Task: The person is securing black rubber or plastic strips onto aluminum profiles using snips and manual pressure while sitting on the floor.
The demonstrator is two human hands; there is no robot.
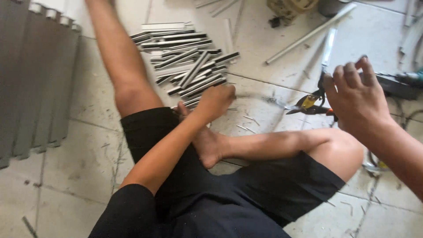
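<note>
I sit on a tiled floor with my left leg (119, 66) stretched out and my right leg (282, 145) folded across. My left hand (216, 100) reaches to the near edge of a pile of short grey and black metal channel pieces (189, 61), fingers curled down onto one piece of the pile. My right hand (354, 99) is raised at the right, back toward me, fingers curled. It seems to grip the handles of tin snips (308, 105) with a yellow latch, whose blades point left.
Long grey profiles (31, 83) lie side by side at the left. A thin metal tube (308, 34) and a flat strip (328, 46) lie beyond the snips. A power tool (403, 81) sits at the far right. Small metal offcuts (249, 128) litter the tiles.
</note>
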